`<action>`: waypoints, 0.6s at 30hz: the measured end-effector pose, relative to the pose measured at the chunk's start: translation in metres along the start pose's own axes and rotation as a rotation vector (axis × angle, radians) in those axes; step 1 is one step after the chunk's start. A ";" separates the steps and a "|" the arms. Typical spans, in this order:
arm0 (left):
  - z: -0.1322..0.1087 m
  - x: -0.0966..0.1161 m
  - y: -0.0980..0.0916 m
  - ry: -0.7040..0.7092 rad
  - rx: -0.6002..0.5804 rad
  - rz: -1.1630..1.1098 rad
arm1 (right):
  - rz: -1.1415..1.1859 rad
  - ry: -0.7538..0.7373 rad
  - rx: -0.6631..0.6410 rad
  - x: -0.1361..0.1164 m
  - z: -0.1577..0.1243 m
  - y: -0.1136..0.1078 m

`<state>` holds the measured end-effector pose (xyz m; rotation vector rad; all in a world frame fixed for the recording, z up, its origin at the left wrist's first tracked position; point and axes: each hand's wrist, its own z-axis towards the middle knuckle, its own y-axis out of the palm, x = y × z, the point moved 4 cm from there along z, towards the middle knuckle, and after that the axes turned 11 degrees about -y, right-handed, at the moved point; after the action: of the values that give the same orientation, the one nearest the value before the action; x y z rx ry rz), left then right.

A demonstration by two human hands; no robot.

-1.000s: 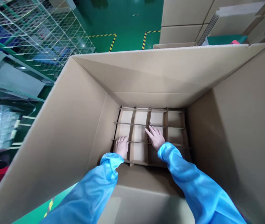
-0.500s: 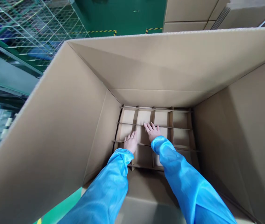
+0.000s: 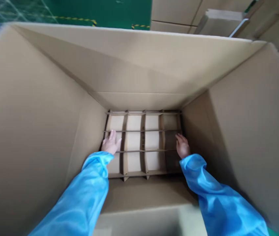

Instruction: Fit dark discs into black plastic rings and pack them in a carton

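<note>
My left hand [image 3: 111,143] and right hand [image 3: 183,146] are open, fingers spread, at the near edge of the cardboard divider grid [image 3: 143,142] deep in the carton [image 3: 43,114]. Its long axis runs crosswise between them, each hand equally near one end.

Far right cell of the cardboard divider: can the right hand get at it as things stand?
Probably yes. The right hand sits down inside the carton, and the far right cell lies just ahead of it, with only a thin divider strip between them.
</note>
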<state>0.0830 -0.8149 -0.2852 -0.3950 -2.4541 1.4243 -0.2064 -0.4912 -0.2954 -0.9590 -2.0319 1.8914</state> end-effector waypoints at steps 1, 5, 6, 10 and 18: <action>-0.001 0.001 -0.002 0.000 0.011 -0.010 | -0.024 0.074 -0.018 0.016 -0.003 -0.011; -0.017 0.004 -0.011 -0.001 0.031 -0.025 | -0.029 0.143 -0.168 0.030 -0.031 -0.039; -0.025 0.004 -0.012 0.000 0.011 -0.021 | -0.006 0.105 -0.203 0.021 -0.040 -0.041; -0.062 0.011 -0.014 0.086 -0.139 0.004 | -0.002 -0.123 -0.479 -0.030 -0.072 -0.026; -0.138 0.092 0.023 0.491 -0.390 0.051 | -0.009 -0.202 -0.626 -0.027 -0.059 -0.010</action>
<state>0.0510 -0.6601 -0.2304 -0.7882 -2.2979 0.7338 -0.1560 -0.4579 -0.2689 -0.8947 -2.8254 1.4019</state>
